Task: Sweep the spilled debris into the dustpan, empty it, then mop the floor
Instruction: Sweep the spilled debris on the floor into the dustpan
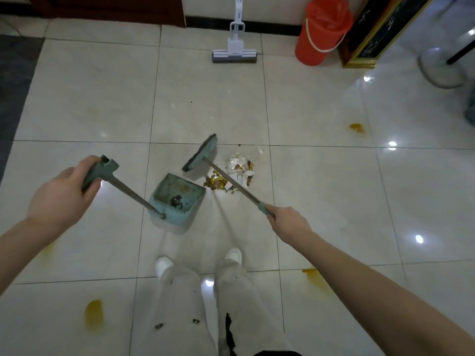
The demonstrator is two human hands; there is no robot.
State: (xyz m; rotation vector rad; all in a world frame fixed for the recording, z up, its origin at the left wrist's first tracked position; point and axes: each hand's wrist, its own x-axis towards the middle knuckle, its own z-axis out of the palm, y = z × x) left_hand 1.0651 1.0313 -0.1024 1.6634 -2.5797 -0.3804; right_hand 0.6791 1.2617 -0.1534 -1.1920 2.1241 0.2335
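Left hand [61, 194] wraps dustpan [180, 196] handle; pan mouth faces debris [218, 182] (just beside). Right hand [288, 223] grips broom [201, 152]; shaft slants away-left across the pile.

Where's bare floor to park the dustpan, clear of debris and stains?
Bare tile left of the dustpan, up to the dark mat. Also the stretch between broom head and mop, bar a few specks. Crowded: debris pile right of the dustpan; yellow stains flank the shoes.

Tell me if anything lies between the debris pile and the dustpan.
Nothing visible does: the debris pile lies right beside the dustpan. The broom shaft only crosses above the pile.
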